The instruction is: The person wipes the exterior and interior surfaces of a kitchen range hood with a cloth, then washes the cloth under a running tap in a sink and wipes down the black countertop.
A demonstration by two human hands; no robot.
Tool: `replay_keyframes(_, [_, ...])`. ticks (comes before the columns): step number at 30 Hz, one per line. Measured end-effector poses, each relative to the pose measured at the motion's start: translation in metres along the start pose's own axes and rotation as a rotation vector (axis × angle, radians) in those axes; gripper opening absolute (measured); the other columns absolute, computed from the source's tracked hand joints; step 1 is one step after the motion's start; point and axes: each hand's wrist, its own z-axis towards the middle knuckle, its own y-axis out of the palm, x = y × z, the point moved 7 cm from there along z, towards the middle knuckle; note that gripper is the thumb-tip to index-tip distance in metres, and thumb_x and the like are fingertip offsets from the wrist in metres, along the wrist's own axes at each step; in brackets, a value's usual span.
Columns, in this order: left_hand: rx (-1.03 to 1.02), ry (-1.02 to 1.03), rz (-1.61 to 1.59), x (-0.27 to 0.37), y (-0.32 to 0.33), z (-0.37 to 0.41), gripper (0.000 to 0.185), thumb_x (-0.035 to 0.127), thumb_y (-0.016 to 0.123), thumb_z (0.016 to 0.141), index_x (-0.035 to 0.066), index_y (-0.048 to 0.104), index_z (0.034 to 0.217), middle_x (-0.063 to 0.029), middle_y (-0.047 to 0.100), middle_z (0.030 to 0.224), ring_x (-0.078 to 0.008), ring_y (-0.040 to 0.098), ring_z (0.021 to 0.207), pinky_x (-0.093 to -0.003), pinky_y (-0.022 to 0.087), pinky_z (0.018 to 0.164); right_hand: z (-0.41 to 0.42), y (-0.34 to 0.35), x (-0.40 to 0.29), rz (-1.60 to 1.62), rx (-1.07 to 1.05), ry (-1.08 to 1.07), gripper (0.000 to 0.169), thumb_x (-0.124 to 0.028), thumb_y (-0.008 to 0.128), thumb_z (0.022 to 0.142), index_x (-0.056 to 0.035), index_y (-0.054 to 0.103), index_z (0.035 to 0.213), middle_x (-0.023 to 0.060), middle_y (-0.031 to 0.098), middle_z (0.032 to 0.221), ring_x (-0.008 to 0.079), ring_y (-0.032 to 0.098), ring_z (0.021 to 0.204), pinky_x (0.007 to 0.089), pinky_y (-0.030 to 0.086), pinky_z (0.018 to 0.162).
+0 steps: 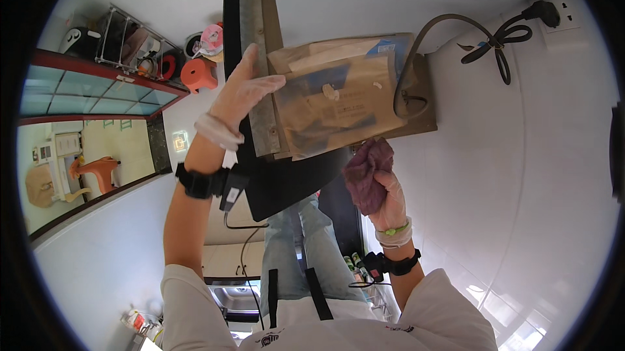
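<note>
My left hand (246,89), in a clear plastic glove, is spread with nothing held, at the metal edge strip (262,107) of a dark appliance or cabinet (293,175). It is beside a brown paper packet (342,102) bearing writing, which lies on a brown board (425,97). Whether the fingers touch the strip or the packet I cannot tell. My right hand (389,199), also gloved, with a green band at the wrist, grips a crumpled purple cloth (369,175) just below the board's lower edge. A black power cord (432,21) runs over the packet's right end.
At the upper right the cord's plug (542,13) sits in a wall socket (564,11). A red plastic stool (197,75) and a metal rack (129,43) stand at the upper left. A sink (237,299) is low in view. Thin cables hang from my left wrist device.
</note>
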Motion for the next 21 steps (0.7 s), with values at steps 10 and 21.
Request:
replay_keyframes(10, [-0.047, -0.315, 0.209, 0.007, 0.026, 0.028, 0.058, 0.008, 0.074, 0.075, -0.010, 0.048, 0.124, -0.0091, 0.067, 0.092, -0.0120, 0.061, 0.086, -0.0234, 0.047, 0.076, 0.014, -0.016, 0.010, 0.074, -0.085, 0.169, 0.058, -0.006, 0.051, 0.084, -0.0063, 0.032, 0.139, 0.0068, 0.041, 0.138, 0.0244, 0.049, 0.122, 0.0425, 0.041, 0.104])
replay_keyframes(21, [-0.088, -0.294, 0.416, 0.036, 0.041, -0.002, 0.025, 0.017, 0.063, 0.084, -0.004, 0.062, 0.098, 0.0019, 0.053, 0.069, -0.0086, 0.045, 0.064, -0.0274, 0.038, 0.057, 0.015, 0.002, 0.006, 0.103, -0.111, 0.133, 0.059, -0.006, 0.050, 0.084, -0.0068, 0.030, 0.140, 0.0084, 0.039, 0.140, 0.0266, 0.044, 0.127, 0.0481, 0.039, 0.105])
